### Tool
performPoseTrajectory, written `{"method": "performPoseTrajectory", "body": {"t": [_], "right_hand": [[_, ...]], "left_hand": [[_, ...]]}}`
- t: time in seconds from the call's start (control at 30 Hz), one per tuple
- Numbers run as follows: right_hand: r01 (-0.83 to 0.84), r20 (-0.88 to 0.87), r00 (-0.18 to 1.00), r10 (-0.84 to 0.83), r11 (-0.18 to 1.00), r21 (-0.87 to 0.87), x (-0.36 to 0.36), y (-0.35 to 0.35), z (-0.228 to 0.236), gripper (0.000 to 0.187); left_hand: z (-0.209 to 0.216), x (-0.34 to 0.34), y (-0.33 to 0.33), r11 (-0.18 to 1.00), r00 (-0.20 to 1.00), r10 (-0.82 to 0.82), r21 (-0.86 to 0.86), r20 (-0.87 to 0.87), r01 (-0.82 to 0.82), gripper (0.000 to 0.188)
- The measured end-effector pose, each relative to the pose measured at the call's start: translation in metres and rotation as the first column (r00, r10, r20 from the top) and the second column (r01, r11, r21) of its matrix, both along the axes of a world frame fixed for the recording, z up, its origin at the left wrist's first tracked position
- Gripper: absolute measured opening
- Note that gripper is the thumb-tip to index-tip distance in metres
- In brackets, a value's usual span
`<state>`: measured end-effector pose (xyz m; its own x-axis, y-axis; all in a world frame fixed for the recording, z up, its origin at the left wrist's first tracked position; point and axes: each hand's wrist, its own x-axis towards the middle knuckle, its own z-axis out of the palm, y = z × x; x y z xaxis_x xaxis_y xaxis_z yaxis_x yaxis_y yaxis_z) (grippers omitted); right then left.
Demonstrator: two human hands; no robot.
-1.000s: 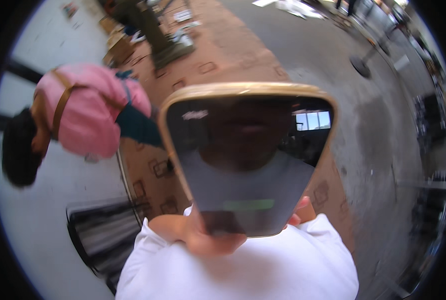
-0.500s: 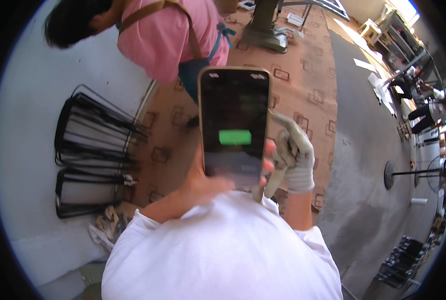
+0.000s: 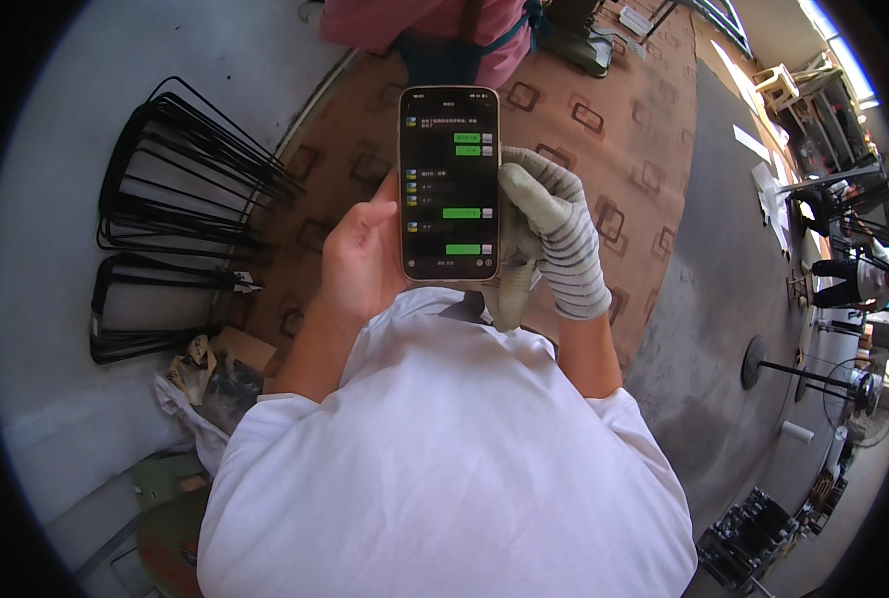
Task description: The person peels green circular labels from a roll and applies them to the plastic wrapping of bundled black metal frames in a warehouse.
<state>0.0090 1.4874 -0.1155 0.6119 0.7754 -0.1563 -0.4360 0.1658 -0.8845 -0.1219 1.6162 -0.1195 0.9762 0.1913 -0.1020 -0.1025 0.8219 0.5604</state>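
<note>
A smartphone [image 3: 450, 189] with a light-coloured frame stands upright in front of my chest. Its lit dark screen shows a chat with several green bubbles. Bare, my left hand [image 3: 359, 254] closes on the phone's left edge, the thumb along the side and the other fingers hidden behind it. My right hand [image 3: 556, 224] wears a pale knitted glove with grey stripes at the wrist. Its bent fingers and thumb close at the phone's right edge; part of the grip is hidden behind the phone.
Black wire frames [image 3: 135, 179] lean on the pale wall at left, above crumpled bags [image 3: 205, 384]. A co-worker in a pink top [image 3: 384, 22] stands ahead, on patterned brown flooring [image 3: 614, 199]. At right are a standing fan [image 3: 853, 389] and stacked black parts [image 3: 748, 538].
The screen has gone from a blurred dark view with one large green bubble to a chat list. My right hand has come against the phone's edge. The co-worker has shifted toward the top edge.
</note>
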Motion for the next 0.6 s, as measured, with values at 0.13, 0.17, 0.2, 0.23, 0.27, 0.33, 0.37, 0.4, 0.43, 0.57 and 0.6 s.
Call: {"method": "performPoseTrajectory", "body": {"t": [0.13,0.17,0.2,0.23,0.27,0.33,0.37,0.4,0.43,0.57,0.6], "right_hand": [[0.026,-0.039,0.999,-0.024,0.999,0.040,0.001,0.004,0.001,0.026],[0.029,-0.034,0.999,-0.028,0.999,0.030,0.002,0.004,0.001,0.025],[0.033,-0.028,0.999,-0.032,0.999,0.021,0.002,0.003,0.001,0.024],[0.062,-0.026,0.998,-0.062,0.998,0.019,0.002,0.003,0.002,0.024],[0.092,-0.023,0.996,-0.091,0.996,0.018,0.000,0.002,0.003,0.023],[0.138,0.005,0.990,-0.138,0.990,0.003,-0.004,0.002,0.008,0.023],[0.155,0.029,0.988,-0.155,0.988,-0.011,-0.006,0.002,0.012,0.023],[0.171,0.054,0.984,-0.170,0.985,-0.025,-0.008,0.002,0.015,0.023],[0.182,0.040,0.983,-0.182,0.983,-0.011,-0.009,0.002,0.016,0.023],[0.193,-0.008,0.981,-0.193,0.981,0.007,-0.008,0.000,0.013,0.023],[0.187,-0.019,0.982,-0.187,0.982,0.002,-0.006,-0.001,0.012,0.023]], "left_hand": [[0.007,0.002,0.014,0.980,0.996,-0.090,0.178,0.027,0.084,0.062],[0.007,0.003,0.017,0.974,0.992,-0.125,0.194,0.030,0.117,0.063],[0.006,0.003,0.020,0.966,0.986,-0.161,0.210,0.033,0.150,0.064],[0.006,0.005,0.022,0.955,0.979,-0.201,0.229,0.039,0.187,0.065],[0.006,0.007,0.022,0.950,0.980,-0.195,0.253,0.025,0.183,0.066],[0.005,0.010,0.021,0.937,0.984,-0.179,0.304,0.000,0.171,0.068],[0.006,0.013,0.018,0.921,0.986,-0.159,0.353,-0.042,0.163,0.070],[0.008,0.016,0.015,0.902,0.988,-0.134,0.402,-0.082,0.156,0.072],[0.010,0.017,0.013,0.880,0.987,-0.106,0.450,-0.121,0.150,0.074],[0.009,0.022,0.020,0.901,0.973,-0.229,0.370,-0.036,0.226,0.083],[0.011,0.022,0.023,0.907,0.965,-0.260,0.341,-0.006,0.247,0.084]]}}
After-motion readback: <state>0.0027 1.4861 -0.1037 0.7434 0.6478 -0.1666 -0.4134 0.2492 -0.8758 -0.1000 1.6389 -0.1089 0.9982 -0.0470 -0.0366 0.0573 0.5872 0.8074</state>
